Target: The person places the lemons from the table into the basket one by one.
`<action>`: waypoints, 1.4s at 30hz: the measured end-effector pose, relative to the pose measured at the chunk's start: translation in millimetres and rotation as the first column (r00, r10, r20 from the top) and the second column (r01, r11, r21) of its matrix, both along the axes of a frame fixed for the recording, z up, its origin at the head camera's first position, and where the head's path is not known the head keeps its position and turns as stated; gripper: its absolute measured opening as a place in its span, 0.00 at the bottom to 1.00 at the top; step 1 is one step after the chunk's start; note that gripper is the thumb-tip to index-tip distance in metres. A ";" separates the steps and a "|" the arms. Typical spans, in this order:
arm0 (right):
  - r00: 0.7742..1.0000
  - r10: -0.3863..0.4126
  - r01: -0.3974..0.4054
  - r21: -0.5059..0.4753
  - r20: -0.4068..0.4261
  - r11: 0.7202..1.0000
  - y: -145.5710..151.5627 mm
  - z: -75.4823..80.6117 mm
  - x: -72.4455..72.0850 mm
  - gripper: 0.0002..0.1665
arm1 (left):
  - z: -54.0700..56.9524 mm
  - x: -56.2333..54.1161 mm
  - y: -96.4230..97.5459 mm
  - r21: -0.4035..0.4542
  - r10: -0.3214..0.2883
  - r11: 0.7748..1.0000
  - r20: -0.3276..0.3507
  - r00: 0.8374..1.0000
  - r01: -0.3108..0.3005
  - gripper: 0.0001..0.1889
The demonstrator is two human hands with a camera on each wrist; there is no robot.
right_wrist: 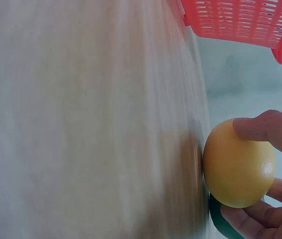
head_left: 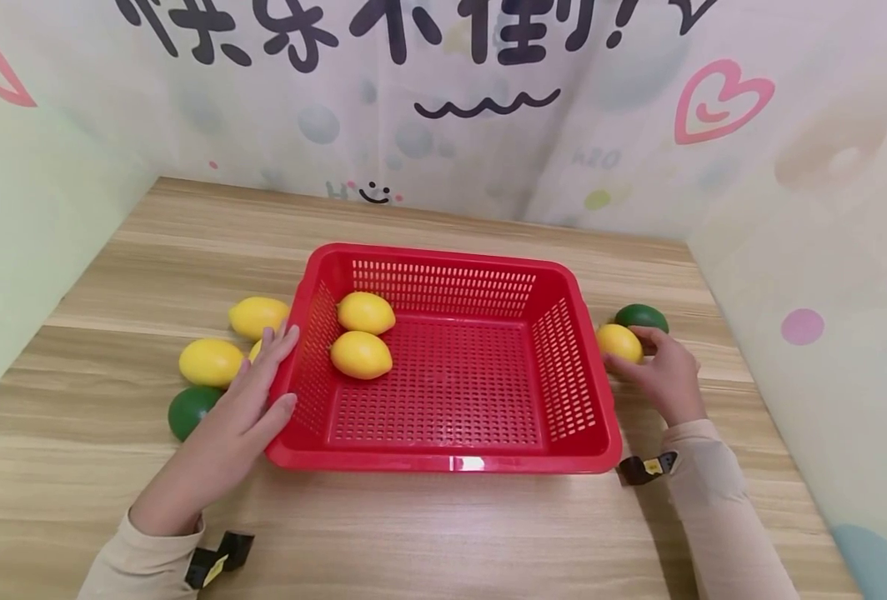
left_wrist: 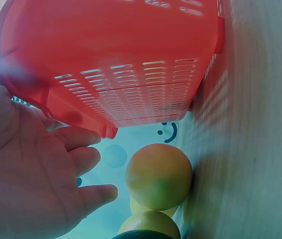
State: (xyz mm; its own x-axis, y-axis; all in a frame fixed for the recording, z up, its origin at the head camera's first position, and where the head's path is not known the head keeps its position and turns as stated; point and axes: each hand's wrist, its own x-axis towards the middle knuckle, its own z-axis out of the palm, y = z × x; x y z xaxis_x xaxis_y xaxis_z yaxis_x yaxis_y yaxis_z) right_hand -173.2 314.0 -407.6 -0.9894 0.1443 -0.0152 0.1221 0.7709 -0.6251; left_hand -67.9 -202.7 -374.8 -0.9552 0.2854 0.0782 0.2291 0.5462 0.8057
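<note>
A red plastic basket (head_left: 413, 461) stands mid-table with two lemons (head_left: 366, 313) (head_left: 361, 356) at its left side. My left hand (head_left: 233, 429) rests on the basket's left rim, fingers extended; in the left wrist view the hand (left_wrist: 36, 169) lies along the outer wall with nothing in its palm. To the right of the basket, my right hand (head_left: 669, 375) pinches a lemon (head_left: 618, 343) between thumb and fingers. That lemon (right_wrist: 237, 164) appears to touch the tabletop in the right wrist view. A dark green oval fruit (head_left: 642, 317) lies just behind it.
Left of the basket are more lemons (head_left: 211, 362) (head_left: 259, 317), one mostly hidden by the left hand, and another dark green fruit (head_left: 191, 412). The wooden table (head_left: 443, 533) ends at a printed cloth backdrop (head_left: 601, 167). Side walls stand at both edges.
</note>
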 end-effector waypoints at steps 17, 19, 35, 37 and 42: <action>0.997 0.028 -0.026 -0.020 0.071 0.999 -1.2 5.0 -0.5 0.47 | 0.9 0.0 -0.7 -0.002 0.004 1.000 0.018 1.000 -0.004 0.40; 0.996 0.038 -0.037 -0.020 0.078 0.999 -1.8 6.3 -0.5 0.47 | 1.0 0.0 -0.8 -0.002 0.006 1.000 0.022 1.000 -0.006 0.41; 0.997 0.048 -0.048 -0.003 0.066 0.999 -3.2 10.6 -1.0 0.45 | 1.3 0.1 -0.3 -0.005 0.005 1.000 0.019 1.000 -0.005 0.40; 0.997 0.051 -0.051 0.007 0.057 0.999 -3.0 11.8 -0.7 0.45 | 1.8 0.0 -0.4 -0.009 0.004 1.000 0.019 1.000 -0.004 0.40; 0.997 0.069 -0.070 0.045 0.027 0.997 -1.5 15.9 -0.2 0.42 | 2.7 0.0 -0.8 -0.010 0.000 1.000 0.022 1.000 0.000 0.40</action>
